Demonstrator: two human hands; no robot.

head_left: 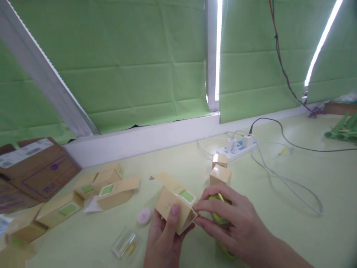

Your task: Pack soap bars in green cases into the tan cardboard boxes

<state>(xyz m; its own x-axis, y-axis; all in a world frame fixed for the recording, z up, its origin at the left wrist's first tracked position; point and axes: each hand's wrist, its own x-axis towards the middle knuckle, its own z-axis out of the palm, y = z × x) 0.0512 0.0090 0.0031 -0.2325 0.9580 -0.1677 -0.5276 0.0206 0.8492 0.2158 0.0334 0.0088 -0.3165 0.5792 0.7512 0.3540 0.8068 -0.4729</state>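
Observation:
A small tan cardboard box (178,204) with a green label is tilted in the air above the table, its far flap standing out open. My left hand (167,230) is wrapped round it from below, with the thumb on its front face. The thumb and fingers of my right hand (231,219) pinch the flaps at the box's right end. Behind my right hand lies a yellow-green thing (220,208), mostly hidden. Left of my left hand are a round pale pink lid (144,216) and a clear container (126,243) with a yellow mark.
Several tan boxes (63,210) lie at the left, near a large brown carton (39,171). Two more small boxes (220,175) stand beyond my right hand. A white power strip (235,147) with plugs and cables lies by the wall. Green tubes (343,128) are at far right.

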